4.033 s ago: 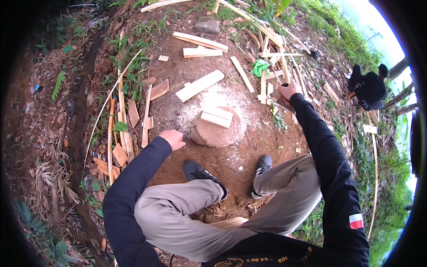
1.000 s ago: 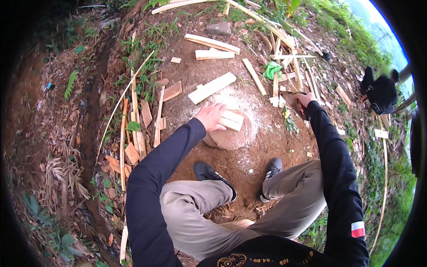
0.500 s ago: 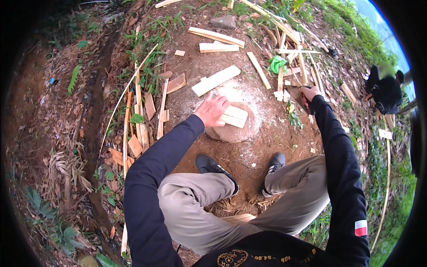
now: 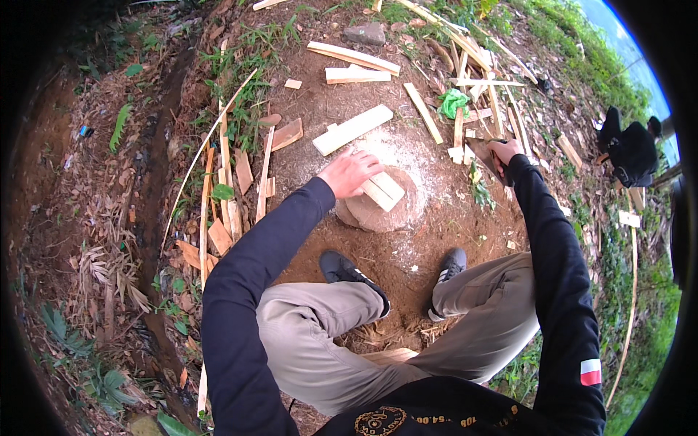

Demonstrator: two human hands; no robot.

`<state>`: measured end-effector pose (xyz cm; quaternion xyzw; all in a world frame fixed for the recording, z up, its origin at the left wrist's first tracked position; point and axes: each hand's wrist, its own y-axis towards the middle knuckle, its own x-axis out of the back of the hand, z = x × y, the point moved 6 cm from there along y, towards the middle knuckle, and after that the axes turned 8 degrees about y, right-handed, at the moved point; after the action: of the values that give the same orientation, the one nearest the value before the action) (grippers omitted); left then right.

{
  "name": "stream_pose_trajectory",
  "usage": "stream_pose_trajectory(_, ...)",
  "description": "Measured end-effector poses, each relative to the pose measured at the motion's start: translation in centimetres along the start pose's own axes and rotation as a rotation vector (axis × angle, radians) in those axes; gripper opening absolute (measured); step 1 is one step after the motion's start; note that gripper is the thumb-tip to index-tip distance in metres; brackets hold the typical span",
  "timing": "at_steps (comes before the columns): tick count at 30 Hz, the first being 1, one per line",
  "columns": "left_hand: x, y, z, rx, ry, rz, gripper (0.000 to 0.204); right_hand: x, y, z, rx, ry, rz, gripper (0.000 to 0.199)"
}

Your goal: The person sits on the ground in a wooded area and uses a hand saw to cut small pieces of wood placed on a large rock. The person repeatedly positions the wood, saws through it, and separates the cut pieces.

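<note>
While the left hand [image 4: 350, 173] clasps wood [image 4: 384, 192] atop the stump [image 4: 367, 219], the right hand [image 4: 504, 151], apart, grips a blade [image 4: 482, 153] right of it; yellow lettering [image 4: 429, 423] marks the shirt [image 4: 443, 400].

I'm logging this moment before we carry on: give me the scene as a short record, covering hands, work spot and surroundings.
Left hand: gripping one end of a pale wood block
Right hand: holding a broad blade, apart from the block
Work spot: round stump under the block; flat contact unclear
Beyond stump: pale plank on the ground
Right of plank: green bag beside wood strips
Far right: another person in dark clothes
</note>
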<state>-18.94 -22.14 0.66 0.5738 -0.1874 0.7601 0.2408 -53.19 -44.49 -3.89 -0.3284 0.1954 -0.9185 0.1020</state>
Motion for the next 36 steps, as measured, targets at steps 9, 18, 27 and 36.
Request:
stream_pose_trajectory(9,-3.9,-1.5,2.2,0.302,-0.165,0.071,0.055,-1.0,-1.8,0.0,0.037,0.061,0.204,0.052)
stream_pose_trajectory(18,-5.5,-3.5,7.7,0.514,-0.285,0.47,0.037,0.0,-1.5,-2.0,0.003,0.184,0.217,0.043)
stream_pose_trajectory(27,-7.1,-4.8,4.1,1.188,-1.016,-0.694,0.029,2.2,-2.8,-1.3,0.026,0.347,-0.164,0.042)
stream_pose_trajectory(36,-6.7,-6.3,-1.8,1.253,-0.571,-0.779,0.019,2.1,-4.5,-0.1,0.097,0.456,-0.259,0.039)
